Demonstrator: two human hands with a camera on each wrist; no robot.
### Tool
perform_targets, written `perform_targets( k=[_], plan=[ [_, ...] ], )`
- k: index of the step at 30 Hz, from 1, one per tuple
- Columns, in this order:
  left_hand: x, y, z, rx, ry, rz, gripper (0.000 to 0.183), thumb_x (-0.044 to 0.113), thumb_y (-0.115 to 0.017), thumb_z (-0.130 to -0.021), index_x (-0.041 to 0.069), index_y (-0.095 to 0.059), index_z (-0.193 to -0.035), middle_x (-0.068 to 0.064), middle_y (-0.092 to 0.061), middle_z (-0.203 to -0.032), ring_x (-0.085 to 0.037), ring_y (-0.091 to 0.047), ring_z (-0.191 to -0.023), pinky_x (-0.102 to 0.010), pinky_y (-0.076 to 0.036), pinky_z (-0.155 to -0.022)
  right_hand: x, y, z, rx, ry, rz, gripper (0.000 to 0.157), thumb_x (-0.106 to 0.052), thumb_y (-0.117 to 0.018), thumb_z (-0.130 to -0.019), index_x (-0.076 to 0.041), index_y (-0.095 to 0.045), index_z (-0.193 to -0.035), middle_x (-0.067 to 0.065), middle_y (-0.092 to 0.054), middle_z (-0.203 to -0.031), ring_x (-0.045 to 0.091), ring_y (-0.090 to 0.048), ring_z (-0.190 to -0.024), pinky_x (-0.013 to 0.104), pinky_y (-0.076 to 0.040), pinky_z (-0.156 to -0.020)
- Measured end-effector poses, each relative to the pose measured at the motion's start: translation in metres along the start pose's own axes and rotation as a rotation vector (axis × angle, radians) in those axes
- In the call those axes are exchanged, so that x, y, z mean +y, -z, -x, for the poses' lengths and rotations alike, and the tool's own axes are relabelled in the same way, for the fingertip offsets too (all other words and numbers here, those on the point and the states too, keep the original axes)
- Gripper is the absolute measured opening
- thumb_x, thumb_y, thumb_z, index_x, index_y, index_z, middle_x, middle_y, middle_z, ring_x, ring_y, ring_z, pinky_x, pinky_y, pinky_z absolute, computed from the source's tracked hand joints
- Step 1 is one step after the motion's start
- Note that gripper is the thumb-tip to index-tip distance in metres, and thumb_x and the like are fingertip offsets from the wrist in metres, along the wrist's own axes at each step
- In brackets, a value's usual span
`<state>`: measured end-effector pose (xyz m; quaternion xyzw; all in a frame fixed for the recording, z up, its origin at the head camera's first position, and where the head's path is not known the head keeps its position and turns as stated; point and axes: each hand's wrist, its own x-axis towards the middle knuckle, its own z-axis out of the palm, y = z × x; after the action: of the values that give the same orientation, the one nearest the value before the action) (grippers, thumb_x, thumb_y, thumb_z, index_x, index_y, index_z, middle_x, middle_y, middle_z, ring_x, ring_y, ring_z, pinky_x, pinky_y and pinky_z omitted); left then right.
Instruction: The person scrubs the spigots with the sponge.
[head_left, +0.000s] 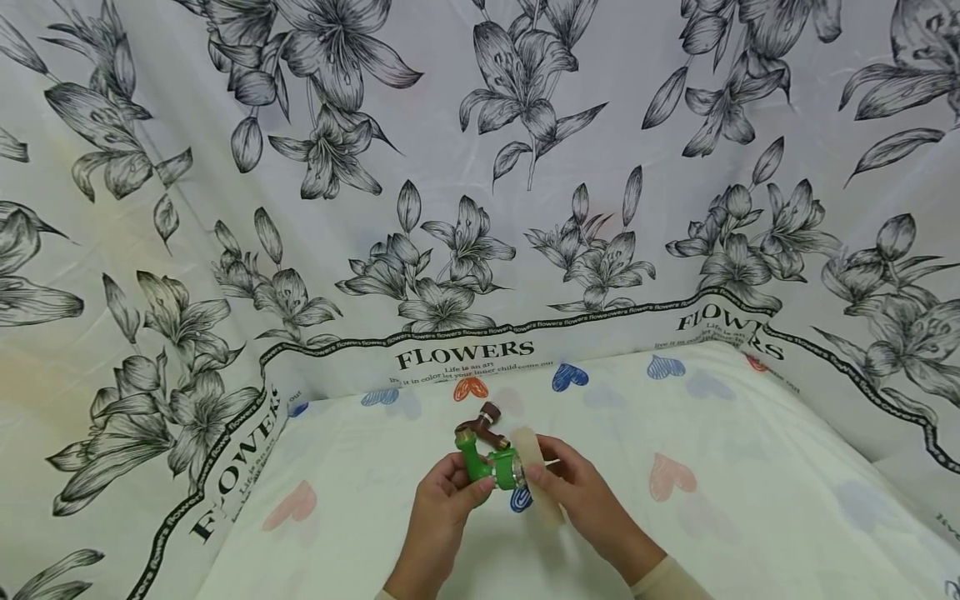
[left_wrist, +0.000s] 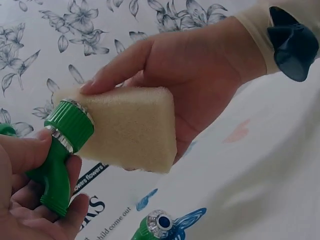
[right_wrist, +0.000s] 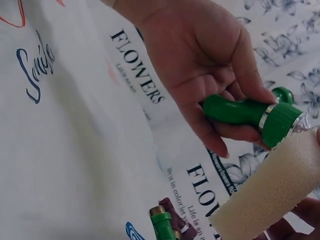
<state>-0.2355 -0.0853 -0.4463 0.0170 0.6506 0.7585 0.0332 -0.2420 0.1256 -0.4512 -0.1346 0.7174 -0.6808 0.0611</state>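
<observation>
My left hand (head_left: pixel 447 497) holds a green tap (left_wrist: pixel 67 127) with a ribbed collar and silver bands, fingers and thumb curled around its body. My right hand (head_left: pixel 581 487) grips a pale beige rectangular sponge (left_wrist: pixel 132 127). One face of the sponge is against the silver-rimmed end of the tap's collar (right_wrist: pixel 281 125). The right fingers are partly hidden behind the sponge in the left wrist view.
Beyond the hands, a maroon tap (head_left: pixel 483 425) with brass ends lies on the white heart-print cloth (head_left: pixel 600 433). Another green tap (right_wrist: pixel 162 225) with a brass end lies beside it. Flower-print curtains (head_left: pixel 525 208) hang around the back and sides.
</observation>
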Motion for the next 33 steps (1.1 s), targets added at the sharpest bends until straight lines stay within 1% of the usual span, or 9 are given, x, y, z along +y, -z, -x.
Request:
perform_targets(
  k=[7,10,12,15,19,24,27,30,33],
  plan=[
    [-0.004,0.006,-0.007,0.146,-0.028,-0.011,0.048,0.017,-0.082,-0.075,0.001,-0.059,-0.114,-0.012,-0.066,-0.11,-0.025,-0.065,-0.1,-0.031,-0.052,-0.086,0.002,-0.011,0.005,-0.004,0.118,0.1,0.059,-0.035,-0.075,-0.084,-0.036,-0.046,-0.135,-0.003,-0.05,-0.127,0.027,-0.05,-0.108,0.038,-0.049,-0.086],
    [-0.003,0.012,-0.009,0.189,-0.051,-0.012,0.05,0.017,-0.084,-0.073,0.001,-0.06,-0.115,-0.013,-0.065,-0.11,-0.025,-0.065,-0.1,-0.032,-0.053,-0.085,0.0,-0.011,0.004,0.0,0.155,0.129,0.061,-0.035,-0.076,-0.082,-0.036,-0.046,-0.135,-0.006,-0.05,-0.128,0.024,-0.051,-0.108,0.038,-0.049,-0.086],
    [-0.002,0.02,-0.011,0.227,-0.065,-0.031,0.053,0.018,-0.084,-0.073,0.004,-0.059,-0.118,-0.013,-0.065,-0.108,-0.025,-0.065,-0.098,-0.031,-0.054,-0.083,-0.001,-0.008,0.003,0.015,0.161,0.134,0.06,-0.036,-0.076,-0.082,-0.036,-0.047,-0.135,-0.007,-0.051,-0.128,0.023,-0.052,-0.108,0.037,-0.05,-0.087],
    [0.001,0.041,-0.014,0.297,-0.108,-0.056,0.051,0.017,-0.083,-0.075,0.008,-0.059,-0.119,-0.014,-0.064,-0.107,-0.025,-0.065,-0.096,-0.032,-0.055,-0.081,-0.004,0.0,0.002,0.04,0.138,0.133,0.059,-0.038,-0.077,-0.081,-0.036,-0.049,-0.134,-0.007,-0.051,-0.128,0.024,-0.051,-0.109,0.037,-0.05,-0.088],
    [0.006,0.087,-0.012,0.412,-0.104,-0.176,0.047,0.025,-0.081,-0.077,0.012,-0.062,-0.118,-0.01,-0.062,-0.112,-0.022,-0.065,-0.097,-0.028,-0.052,-0.083,-0.007,0.013,0.001,0.082,0.098,0.136,0.059,-0.042,-0.076,-0.081,-0.039,-0.049,-0.133,-0.006,-0.052,-0.127,0.024,-0.051,-0.11,0.037,-0.049,-0.089],
    [0.003,0.155,-0.005,0.589,0.024,-0.397,0.052,0.035,-0.079,-0.079,0.014,-0.062,-0.123,-0.006,-0.06,-0.115,-0.019,-0.06,-0.099,-0.024,-0.051,-0.079,-0.009,0.031,0.002,0.129,0.134,0.135,0.058,-0.037,-0.075,-0.083,-0.035,-0.049,-0.135,-0.003,-0.054,-0.123,0.025,-0.052,-0.108,0.037,-0.051,-0.086],
    [-0.008,0.185,0.0,0.679,0.09,-0.493,0.055,0.036,-0.079,-0.079,0.011,-0.061,-0.124,-0.009,-0.061,-0.112,-0.022,-0.055,-0.099,-0.026,-0.052,-0.075,-0.009,0.038,0.002,0.156,0.142,0.12,0.057,-0.034,-0.075,-0.083,-0.033,-0.05,-0.134,-0.001,-0.054,-0.121,0.026,-0.051,-0.108,0.037,-0.052,-0.085],
    [-0.021,0.196,0.004,0.683,0.146,-0.554,0.057,0.041,-0.078,-0.079,0.01,-0.061,-0.124,-0.01,-0.061,-0.11,-0.023,-0.054,-0.099,-0.029,-0.048,-0.073,-0.008,0.041,0.002,0.166,0.119,0.101,0.056,-0.035,-0.075,-0.083,-0.034,-0.051,-0.133,0.0,-0.054,-0.121,0.025,-0.051,-0.108,0.037,-0.052,-0.085],
    [-0.03,0.185,0.007,0.609,0.166,-0.569,0.055,0.041,-0.077,-0.079,0.011,-0.063,-0.123,-0.008,-0.063,-0.108,-0.022,-0.055,-0.097,-0.028,-0.047,-0.073,-0.007,0.041,0.001,0.166,0.095,0.092,0.056,-0.037,-0.075,-0.083,-0.035,-0.05,-0.133,0.0,-0.054,-0.121,0.024,-0.051,-0.108,0.038,-0.051,-0.087]
  ],
)
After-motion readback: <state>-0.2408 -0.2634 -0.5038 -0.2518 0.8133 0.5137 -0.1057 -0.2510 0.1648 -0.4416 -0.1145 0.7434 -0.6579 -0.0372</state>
